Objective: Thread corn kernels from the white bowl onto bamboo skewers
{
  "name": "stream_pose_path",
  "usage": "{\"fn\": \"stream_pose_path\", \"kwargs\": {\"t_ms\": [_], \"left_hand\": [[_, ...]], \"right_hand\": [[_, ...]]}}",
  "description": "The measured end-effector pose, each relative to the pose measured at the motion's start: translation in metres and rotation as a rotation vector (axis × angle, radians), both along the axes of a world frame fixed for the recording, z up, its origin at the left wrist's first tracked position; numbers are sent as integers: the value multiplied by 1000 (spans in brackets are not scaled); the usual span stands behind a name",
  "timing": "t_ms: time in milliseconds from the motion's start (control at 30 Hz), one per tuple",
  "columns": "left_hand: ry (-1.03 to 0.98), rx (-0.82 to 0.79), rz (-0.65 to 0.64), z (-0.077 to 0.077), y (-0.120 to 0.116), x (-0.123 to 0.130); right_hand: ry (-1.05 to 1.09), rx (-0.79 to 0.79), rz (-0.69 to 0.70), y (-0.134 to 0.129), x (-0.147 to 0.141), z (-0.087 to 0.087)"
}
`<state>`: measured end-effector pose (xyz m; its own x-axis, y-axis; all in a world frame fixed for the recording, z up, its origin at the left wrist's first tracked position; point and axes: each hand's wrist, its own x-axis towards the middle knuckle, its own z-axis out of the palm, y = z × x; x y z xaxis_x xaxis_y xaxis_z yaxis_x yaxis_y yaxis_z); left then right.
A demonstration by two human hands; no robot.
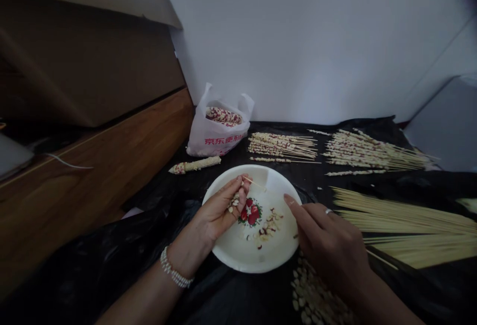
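My left hand [227, 203] is closed over the left side of a white bowl [227, 258] with a strawberry print. Its fingertips pinch a thin wooden skewer [255, 183] that points to the right, and pale corn kernels [234, 202] sit in the curled fingers. My right hand [328, 235], with a ring, is at the bowl's right rim. Its index finger is stretched out, apart from the skewer; the thumb is mostly hidden. Loose cream and dark red kernels [270, 225] lie in the bowl. Below my right hand is a heap of pale kernels [313, 295].
Behind the bowl stand a white plastic bag [219, 138] of corn cobs and a partly stripped cob [197, 165]. Kernel-threaded skewers [279, 145] lie in piles at the back. Bare skewers [402, 215] lie right, on black plastic sheeting [156, 250]. A wooden panel [93, 186] borders the left.
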<state>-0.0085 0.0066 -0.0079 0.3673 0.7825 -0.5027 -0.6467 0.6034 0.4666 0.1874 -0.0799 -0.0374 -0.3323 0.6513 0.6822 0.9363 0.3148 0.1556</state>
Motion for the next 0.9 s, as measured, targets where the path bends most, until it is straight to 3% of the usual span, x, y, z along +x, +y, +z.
{"fn": "stream_pose_path", "kwargs": {"t_ms": [200, 467, 733, 900], "left_hand": [[20, 0, -3, 2, 1, 2], [160, -53, 52, 17, -6, 6], [83, -21, 7, 2, -1, 2], [130, -56, 26, 5, -1, 3]], "right_hand": [[-11, -13, -20, 1, 4, -5], [-1, -7, -10, 0, 3, -3], [19, -23, -7, 0, 0, -2], [21, 17, -3, 1, 0, -3]]}}
